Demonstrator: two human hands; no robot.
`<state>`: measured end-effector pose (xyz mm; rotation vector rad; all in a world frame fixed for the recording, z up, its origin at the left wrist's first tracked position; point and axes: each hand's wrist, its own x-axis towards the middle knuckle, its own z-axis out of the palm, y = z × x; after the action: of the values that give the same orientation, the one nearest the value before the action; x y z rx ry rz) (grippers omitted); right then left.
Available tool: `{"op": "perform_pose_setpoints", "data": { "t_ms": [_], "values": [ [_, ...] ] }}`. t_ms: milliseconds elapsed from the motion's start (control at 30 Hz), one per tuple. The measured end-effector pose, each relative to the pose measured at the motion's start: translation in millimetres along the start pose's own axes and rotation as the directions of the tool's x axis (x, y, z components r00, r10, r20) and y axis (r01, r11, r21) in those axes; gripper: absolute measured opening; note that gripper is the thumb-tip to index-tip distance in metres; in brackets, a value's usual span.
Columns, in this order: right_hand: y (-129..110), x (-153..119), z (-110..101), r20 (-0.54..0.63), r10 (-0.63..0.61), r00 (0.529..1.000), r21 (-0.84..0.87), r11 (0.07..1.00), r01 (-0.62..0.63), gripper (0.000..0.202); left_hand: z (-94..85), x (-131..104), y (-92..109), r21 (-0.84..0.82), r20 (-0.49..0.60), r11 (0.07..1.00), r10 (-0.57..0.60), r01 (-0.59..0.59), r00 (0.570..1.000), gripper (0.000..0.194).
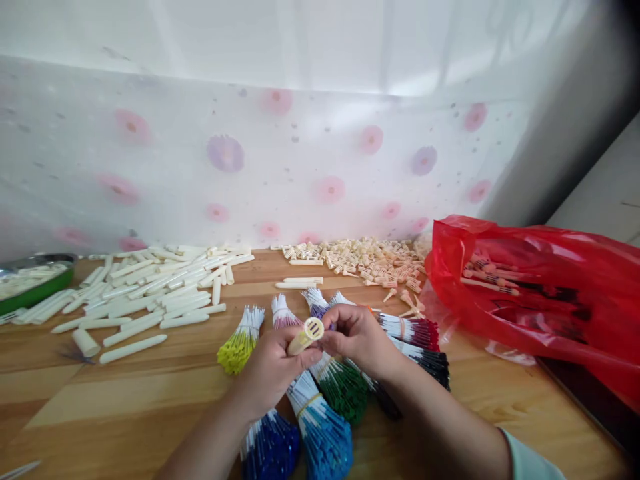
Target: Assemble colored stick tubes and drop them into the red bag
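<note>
My left hand (280, 363) is closed around a cream pen barrel (301, 340), its round slotted end tilted up toward me. Close beside that end, my right hand (357, 337) is pinched, and whatever lies between its fingertips is hidden. Beneath and around both hands lie rubber-banded bundles of thin white refills with coloured ends: a yellow bundle (240, 341), a dark blue bundle (271, 443), a light blue bundle (323, 427), a green bundle (343, 387), a dark red bundle (413, 331) and a black bundle (425, 363). A purple one is partly covered.
A heap of white tapered barrels (165, 283) spreads over the wooden table's left side. Small cream slotted parts (370, 259) are piled at the back right. A red plastic bag (530, 293) holding several pen parts stands right; a green tray (37, 287) sits far left.
</note>
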<state>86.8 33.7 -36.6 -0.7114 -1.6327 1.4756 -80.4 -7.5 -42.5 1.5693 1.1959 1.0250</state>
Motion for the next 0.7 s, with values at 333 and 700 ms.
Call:
{"op": "perform_pose_setpoints", "data": {
  "t_ms": [333,700],
  "values": [
    [3,-12,-7,-0.033,-0.076,0.997,0.225,0.971,0.082,0.023,12.1,-5,-5,-0.532,0.022,0.837,-0.139,0.129,0.990,0.027],
    [-15,-19,-12,0.048,-0.282,0.958,-0.021,0.959,0.283,0.007,6.2,-6,-7,-0.281,0.102,0.960,0.021,0.008,0.995,0.025]
  ]
}}
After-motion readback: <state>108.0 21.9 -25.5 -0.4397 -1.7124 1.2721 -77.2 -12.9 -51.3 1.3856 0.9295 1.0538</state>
